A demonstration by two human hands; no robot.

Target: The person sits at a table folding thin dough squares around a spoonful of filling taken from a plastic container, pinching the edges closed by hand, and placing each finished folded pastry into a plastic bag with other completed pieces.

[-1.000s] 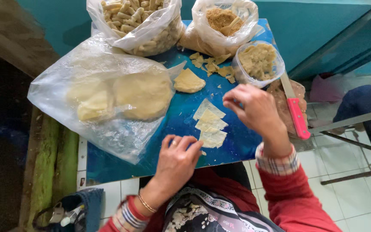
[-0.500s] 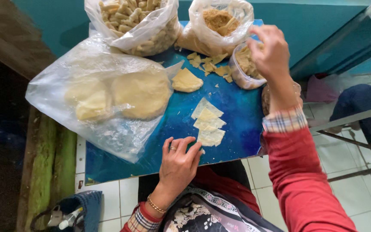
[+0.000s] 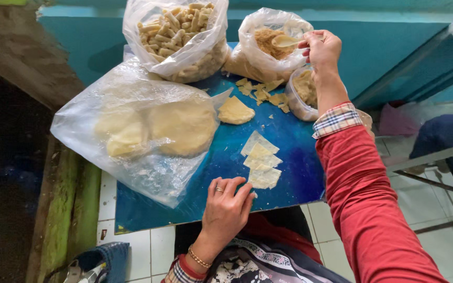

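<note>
Wrappers [image 3: 260, 162] lie flat and unfilled on the blue surface [image 3: 300, 183]. Right hand [image 3: 322, 50] pinches a spoon [image 3: 285, 41] over the filling bag [image 3: 271, 44]; left hand [image 3: 227, 202] rests spread beside them. Rolled pieces [image 3: 176, 26] fill the far bag.

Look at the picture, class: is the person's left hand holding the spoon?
No. The left hand rests on the blue board, while the right hand holds the spoon over a bag.

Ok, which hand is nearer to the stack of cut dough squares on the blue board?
Left. The left hand rests at the edge of the dough squares; the right hand holds a spoon over the far filling bag.
</note>
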